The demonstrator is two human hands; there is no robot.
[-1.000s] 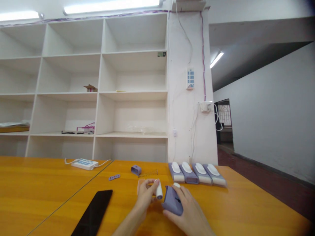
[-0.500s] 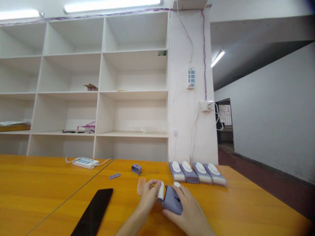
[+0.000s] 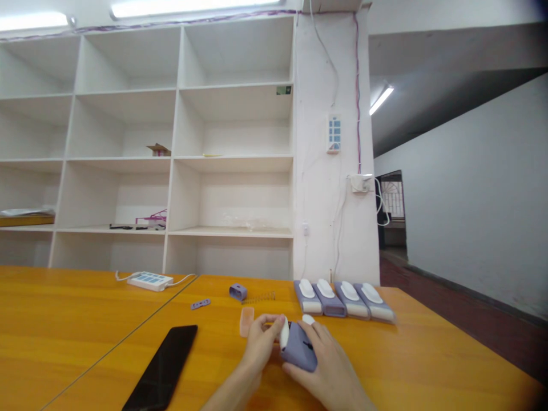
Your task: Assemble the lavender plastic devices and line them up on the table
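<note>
At a table (image 3: 419, 365), a left hand (image 3: 260, 341) pinches a white piece (image 3: 285, 334) at the left edge of a purple case (image 3: 297, 351), its long axis running along that edge; the right hand (image 3: 327, 362) grips the case.

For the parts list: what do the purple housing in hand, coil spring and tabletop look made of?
Purple housing: likely matte plastic; even colour, soft shading.
Coil spring: probably metal; thin wire loops, finish unclear.
Tabletop: slightly glossy wood or laminate; grain, faint sheen.
</note>
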